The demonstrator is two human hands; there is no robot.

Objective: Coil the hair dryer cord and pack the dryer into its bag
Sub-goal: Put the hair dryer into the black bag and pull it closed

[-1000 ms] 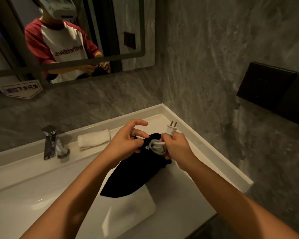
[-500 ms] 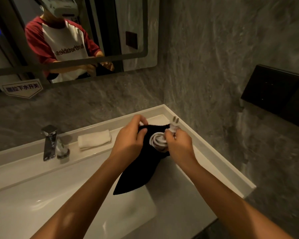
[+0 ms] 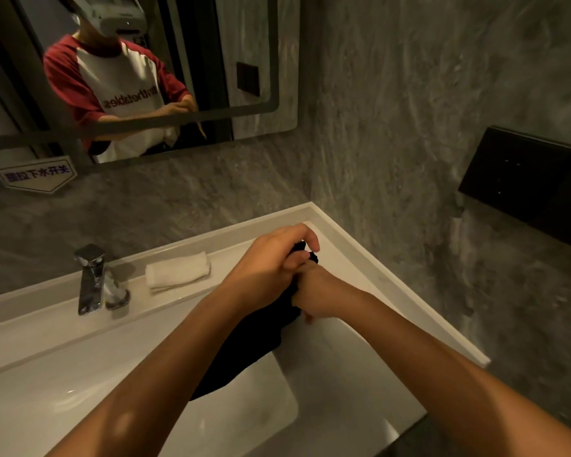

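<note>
A black cloth bag [image 3: 254, 341] hangs over the white washbasin, its closed end pointing down to the left. My left hand [image 3: 271, 262] grips the bag's mouth at the top. My right hand [image 3: 323, 291] is pushed into the mouth from the right, its fingers hidden inside the cloth. The white coiled cord, its plug and the dryer do not show; what the right hand holds inside cannot be made out.
The white basin [image 3: 327, 374] fills the lower view, with a raised rim [image 3: 393, 282] along the right wall. A chrome tap [image 3: 91, 278] stands at the left and a folded white towel [image 3: 177, 272] lies on the back ledge. A black wall panel [image 3: 528, 179] hangs at the right.
The white coil and plug, visible in my right hand before, have gone into the bag's mouth. My left hand has closed over the opening and the bag has shifted slightly right.
</note>
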